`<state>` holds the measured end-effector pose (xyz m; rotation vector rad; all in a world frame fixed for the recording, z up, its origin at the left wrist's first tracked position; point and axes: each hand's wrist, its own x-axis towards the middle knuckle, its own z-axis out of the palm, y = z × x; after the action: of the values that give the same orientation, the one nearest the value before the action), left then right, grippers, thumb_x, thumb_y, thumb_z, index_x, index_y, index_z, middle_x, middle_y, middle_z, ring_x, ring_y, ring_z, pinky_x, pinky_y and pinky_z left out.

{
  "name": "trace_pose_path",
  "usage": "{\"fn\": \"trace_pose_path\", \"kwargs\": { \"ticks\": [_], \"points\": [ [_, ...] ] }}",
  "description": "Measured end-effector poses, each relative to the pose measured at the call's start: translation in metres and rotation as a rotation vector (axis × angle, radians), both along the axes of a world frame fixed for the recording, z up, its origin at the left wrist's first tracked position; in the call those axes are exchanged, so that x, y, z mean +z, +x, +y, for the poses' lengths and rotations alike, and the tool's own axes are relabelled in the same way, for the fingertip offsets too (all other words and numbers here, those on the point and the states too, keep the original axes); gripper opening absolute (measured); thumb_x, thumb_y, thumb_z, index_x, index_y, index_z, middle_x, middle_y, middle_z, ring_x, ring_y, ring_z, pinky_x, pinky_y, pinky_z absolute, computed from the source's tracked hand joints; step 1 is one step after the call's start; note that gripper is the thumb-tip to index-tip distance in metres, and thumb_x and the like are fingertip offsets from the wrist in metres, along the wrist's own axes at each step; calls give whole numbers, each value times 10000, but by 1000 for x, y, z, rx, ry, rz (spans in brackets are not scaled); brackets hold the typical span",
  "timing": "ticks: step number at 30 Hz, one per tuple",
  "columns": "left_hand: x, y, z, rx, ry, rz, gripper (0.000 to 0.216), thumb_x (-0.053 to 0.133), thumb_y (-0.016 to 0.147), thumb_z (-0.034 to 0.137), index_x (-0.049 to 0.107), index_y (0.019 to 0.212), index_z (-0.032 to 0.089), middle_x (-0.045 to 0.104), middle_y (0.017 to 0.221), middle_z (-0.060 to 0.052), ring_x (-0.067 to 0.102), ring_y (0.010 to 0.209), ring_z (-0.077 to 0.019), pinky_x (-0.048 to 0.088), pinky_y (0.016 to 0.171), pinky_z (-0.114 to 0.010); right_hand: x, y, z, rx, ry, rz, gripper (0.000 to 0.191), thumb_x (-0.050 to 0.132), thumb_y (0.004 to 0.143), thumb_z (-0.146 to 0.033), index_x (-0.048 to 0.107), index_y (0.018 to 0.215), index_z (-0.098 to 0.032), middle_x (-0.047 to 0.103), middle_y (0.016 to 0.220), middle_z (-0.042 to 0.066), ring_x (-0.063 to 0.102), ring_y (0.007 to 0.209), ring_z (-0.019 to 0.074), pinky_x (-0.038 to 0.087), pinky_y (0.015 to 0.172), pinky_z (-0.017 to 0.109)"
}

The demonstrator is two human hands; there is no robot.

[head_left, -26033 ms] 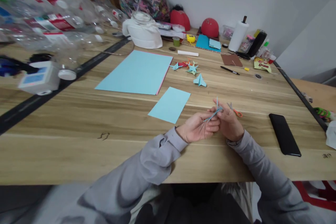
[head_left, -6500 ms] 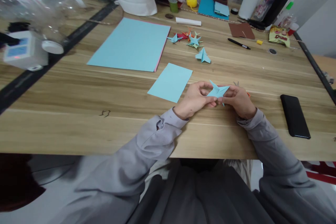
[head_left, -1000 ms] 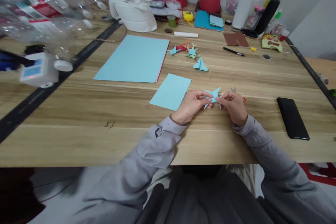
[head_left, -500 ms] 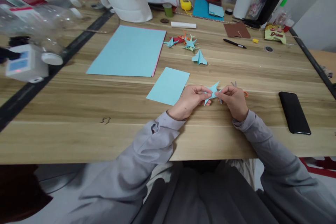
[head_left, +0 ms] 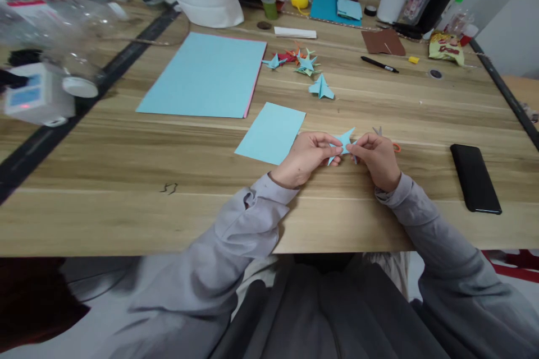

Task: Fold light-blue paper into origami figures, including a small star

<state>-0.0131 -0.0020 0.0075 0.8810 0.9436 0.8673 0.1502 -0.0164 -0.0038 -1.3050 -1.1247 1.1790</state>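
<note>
Wooden table fills the scene, with the large blue sheet lying there, then the smaller blue sheet, nearer and to its right. Here come 2 hands: left hand beside that smaller blue sheet, right hand opposite. Black phone flat at far right. And there's the folded blue paper, pointed, pinched between both hands! Orange-handled scissors peek from behind the right hand, partly hidden.

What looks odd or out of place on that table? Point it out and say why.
A small black squiggle on the table, toward its front edge, looks like a stray mark. A pink sheet peeks out past the right edge of the large blue sheet, so the two seem misaligned. Nothing appears spilled.
</note>
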Motion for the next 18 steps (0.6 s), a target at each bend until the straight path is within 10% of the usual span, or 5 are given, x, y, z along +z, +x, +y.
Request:
{"fn": "trace_pose_path", "kwargs": {
  "ticks": [18],
  "points": [
    [-2, -1, 1, -1, -19, -10, 155, 808, 657, 68, 670, 724, 88, 666, 567, -38, 617, 506, -112, 453, 510, -224, 0, 0, 0, 1, 4, -16, 415, 899, 503, -436, 563, 554, -198, 586, 467, -40, 496, 429, 82, 391, 440, 227]
  ]
}}
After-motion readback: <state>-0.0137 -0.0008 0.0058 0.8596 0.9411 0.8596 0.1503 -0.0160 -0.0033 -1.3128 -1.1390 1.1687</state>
